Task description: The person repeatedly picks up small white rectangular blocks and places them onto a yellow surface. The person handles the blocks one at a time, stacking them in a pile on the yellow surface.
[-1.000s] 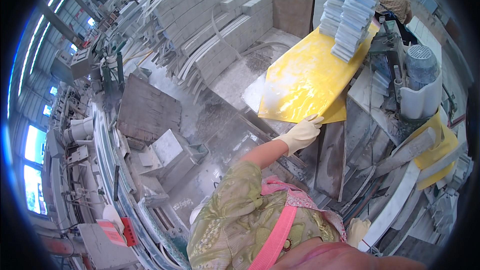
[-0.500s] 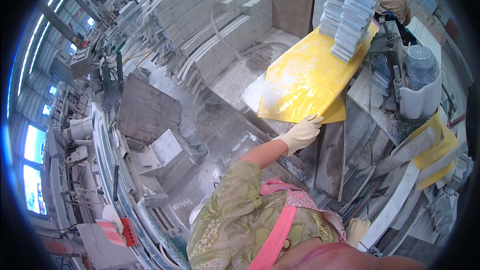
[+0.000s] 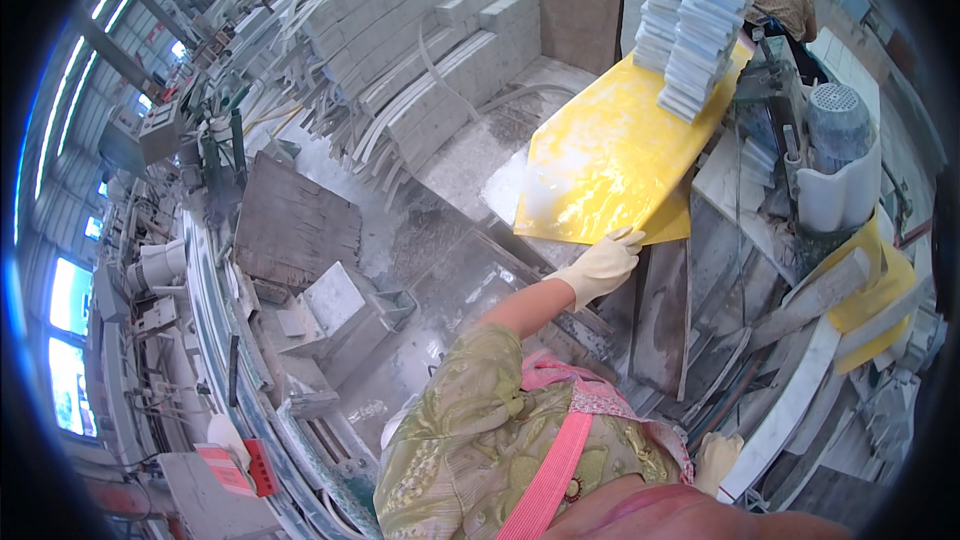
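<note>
L hand (image 3: 603, 267): gloved, arm stretched fwd, fingers flat, loosely spread on near edge of yellow board (image 3: 610, 155). R hand (image 3: 717, 460): gloved, low by torso, grip unclear. Tile stacks (image 3: 695, 20) at board's far end.

Yellow board (image 3: 610, 165): large flat rectangular sheet, glossy, dusted with white powder and pale smears across the middle and its left corner. Lies flat on the workbench, long axis running from the near edge up and to the right. Near edge overhangs the bench slightly. Two tall stacks of pale grey-blue stone tiles (image 3: 695, 25) stand on its far right end, leaning a little.
</note>
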`<move>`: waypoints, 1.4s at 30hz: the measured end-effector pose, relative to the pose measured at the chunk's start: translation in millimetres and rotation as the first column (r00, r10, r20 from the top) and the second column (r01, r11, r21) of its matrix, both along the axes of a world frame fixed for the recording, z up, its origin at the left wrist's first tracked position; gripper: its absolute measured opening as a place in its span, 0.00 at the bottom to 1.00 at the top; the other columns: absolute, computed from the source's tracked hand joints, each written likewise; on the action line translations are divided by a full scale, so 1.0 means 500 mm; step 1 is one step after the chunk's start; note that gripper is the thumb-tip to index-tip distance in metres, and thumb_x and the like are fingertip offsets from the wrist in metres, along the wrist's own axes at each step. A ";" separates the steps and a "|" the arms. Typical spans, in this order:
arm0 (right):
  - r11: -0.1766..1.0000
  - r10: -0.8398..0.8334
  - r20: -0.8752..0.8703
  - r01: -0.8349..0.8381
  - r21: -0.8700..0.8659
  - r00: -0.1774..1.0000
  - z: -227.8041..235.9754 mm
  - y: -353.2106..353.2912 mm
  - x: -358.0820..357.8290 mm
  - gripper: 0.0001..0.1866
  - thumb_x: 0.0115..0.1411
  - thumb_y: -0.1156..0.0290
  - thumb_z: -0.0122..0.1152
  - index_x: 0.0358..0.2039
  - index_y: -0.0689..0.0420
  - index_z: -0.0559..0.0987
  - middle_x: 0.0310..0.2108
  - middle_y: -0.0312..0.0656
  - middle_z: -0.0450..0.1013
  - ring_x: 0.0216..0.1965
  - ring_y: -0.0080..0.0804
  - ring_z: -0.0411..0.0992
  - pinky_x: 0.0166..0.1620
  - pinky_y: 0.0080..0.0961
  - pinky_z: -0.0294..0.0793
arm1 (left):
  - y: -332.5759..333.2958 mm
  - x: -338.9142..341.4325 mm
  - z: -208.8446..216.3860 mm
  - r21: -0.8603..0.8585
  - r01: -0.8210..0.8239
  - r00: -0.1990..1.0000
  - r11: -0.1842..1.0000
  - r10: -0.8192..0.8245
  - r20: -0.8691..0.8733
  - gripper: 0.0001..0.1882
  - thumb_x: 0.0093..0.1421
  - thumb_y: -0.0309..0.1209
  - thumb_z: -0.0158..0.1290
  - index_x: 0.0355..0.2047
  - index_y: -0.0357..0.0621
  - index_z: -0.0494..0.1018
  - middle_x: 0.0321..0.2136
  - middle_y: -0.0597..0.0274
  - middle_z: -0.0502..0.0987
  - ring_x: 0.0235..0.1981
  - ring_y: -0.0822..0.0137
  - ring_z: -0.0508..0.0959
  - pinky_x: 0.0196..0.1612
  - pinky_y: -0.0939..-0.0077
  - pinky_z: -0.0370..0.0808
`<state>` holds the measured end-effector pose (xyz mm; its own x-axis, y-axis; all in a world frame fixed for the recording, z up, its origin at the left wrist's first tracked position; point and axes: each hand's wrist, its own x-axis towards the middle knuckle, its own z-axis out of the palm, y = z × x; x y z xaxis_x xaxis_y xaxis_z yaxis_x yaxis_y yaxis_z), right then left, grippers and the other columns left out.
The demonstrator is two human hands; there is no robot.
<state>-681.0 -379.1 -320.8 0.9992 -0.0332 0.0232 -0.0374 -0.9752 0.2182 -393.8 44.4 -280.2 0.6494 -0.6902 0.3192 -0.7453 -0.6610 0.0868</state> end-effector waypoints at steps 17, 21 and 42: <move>0.999 -0.012 -0.073 0.008 -0.045 0.997 0.013 0.008 0.008 0.19 0.63 0.66 0.52 0.20 0.58 0.84 0.21 0.48 0.79 0.31 0.42 0.79 0.59 0.37 0.67 | 0.001 0.000 0.000 -0.023 0.000 1.000 1.000 0.000 0.023 0.08 0.49 0.31 0.54 0.26 0.42 0.81 0.39 0.61 0.80 0.61 0.58 0.67 0.69 0.60 0.60; 0.999 -0.021 -0.077 0.017 -0.051 0.997 0.011 0.007 0.008 0.19 0.64 0.65 0.52 0.20 0.58 0.84 0.21 0.48 0.79 0.31 0.41 0.79 0.59 0.38 0.67 | 0.000 0.001 -0.002 -0.019 -0.004 1.000 1.000 0.004 0.021 0.08 0.49 0.31 0.54 0.26 0.42 0.81 0.38 0.61 0.80 0.61 0.58 0.67 0.69 0.60 0.60; 1.000 0.009 -0.044 -0.009 0.016 0.999 0.006 0.001 0.005 0.18 0.62 0.66 0.53 0.21 0.61 0.83 0.22 0.52 0.78 0.32 0.45 0.78 0.58 0.40 0.68 | -0.003 0.001 -0.009 0.021 -0.025 1.000 0.999 0.025 -0.005 0.08 0.51 0.31 0.53 0.27 0.43 0.81 0.39 0.61 0.79 0.62 0.59 0.66 0.70 0.60 0.58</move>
